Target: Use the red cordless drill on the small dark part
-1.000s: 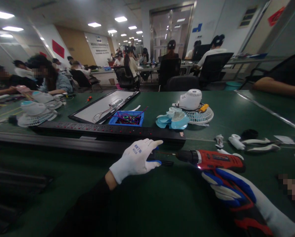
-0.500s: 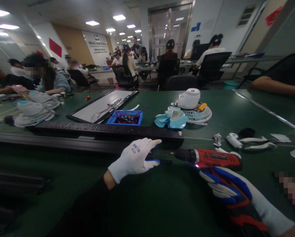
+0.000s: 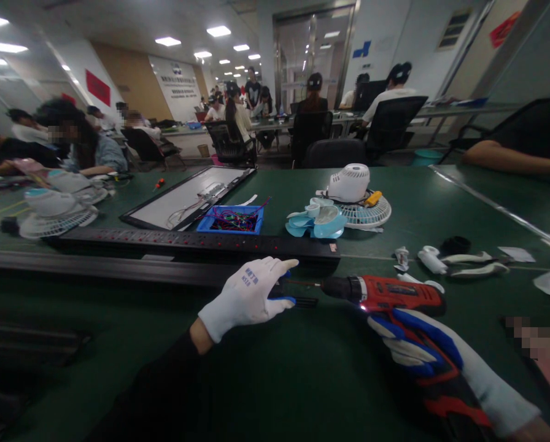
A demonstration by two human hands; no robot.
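Note:
My left hand point(image 3: 245, 294), in a white glove with blue on the palm side, is laid over the right end of a long black bar point(image 3: 118, 267) and grips it. Its forefinger and thumb reach past the end on either side; the other fingers are partly hidden. My right hand point(image 3: 422, 344), gloved alike, is wrapped round the handle of a red and black cordless drill point(image 3: 401, 294). The drill lies level, its lamp lit, and its long thin bit points left at the bar's end. Whether the tip touches a screw there is hidden by my left hand.
Behind the bar lies a black power strip point(image 3: 201, 244) with red switches. Farther back are a blue tray point(image 3: 231, 229) of wires, a framed panel point(image 3: 183, 199), blue fan blades point(image 3: 315, 222) and a white fan point(image 3: 348, 184). Pliers point(image 3: 480, 269) lie at the right. People sit around.
The view has shifted slightly, so everything sits a little farther left. Both hands, the drill and the bar keep the same positions relative to one another.

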